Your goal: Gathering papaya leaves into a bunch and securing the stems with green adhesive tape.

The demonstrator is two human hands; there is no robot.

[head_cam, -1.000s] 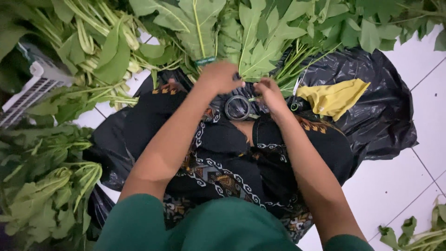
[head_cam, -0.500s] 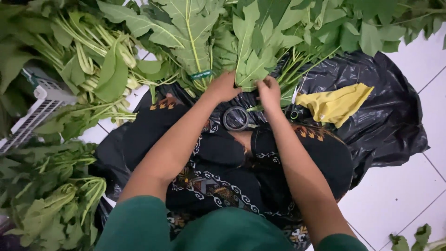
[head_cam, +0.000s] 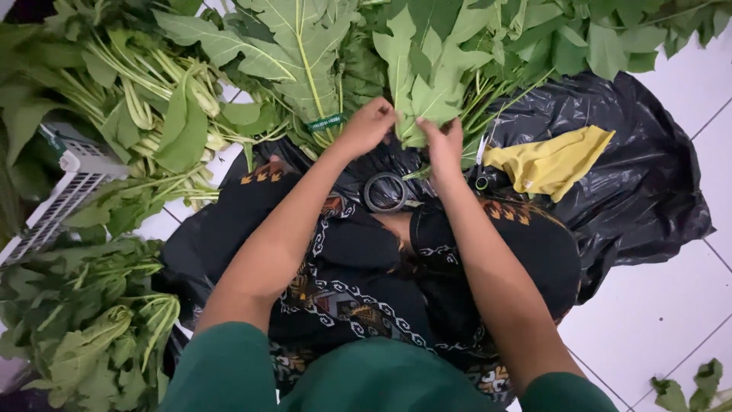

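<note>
- Here, in the head view, the left hand (head_cam: 367, 126) and the right hand (head_cam: 444, 145) are both reaching to the far side, into a bunch of lobed green leaves (head_cam: 424, 84).
- The left hand is closing its fingers on the leaf stalks at the left of the bunch; the right hand is pinching the lower edge of the same leaves from the right.
- The bunch is lying on a black plastic sheet (head_cam: 640, 191), far from the person's lap, between two other heaps of greens.
- Near the hands, a roll of tape (head_cam: 385, 191) is resting on the patterned dark cloth (head_cam: 358, 275) over the knees.
- A yellow cloth (head_cam: 549, 160) is lying to the right on the plastic; a white crate (head_cam: 53, 206) is standing at the left.
- A bundle already tied with a green band (head_cam: 326, 122) is lying just left of the left hand.
- In my judgement, the thin stalks could be snapping or the leaves tearing if the hands are pulling apart too hard; loose leaves could also be slipping out, because the pinch is holding only a few.
</note>
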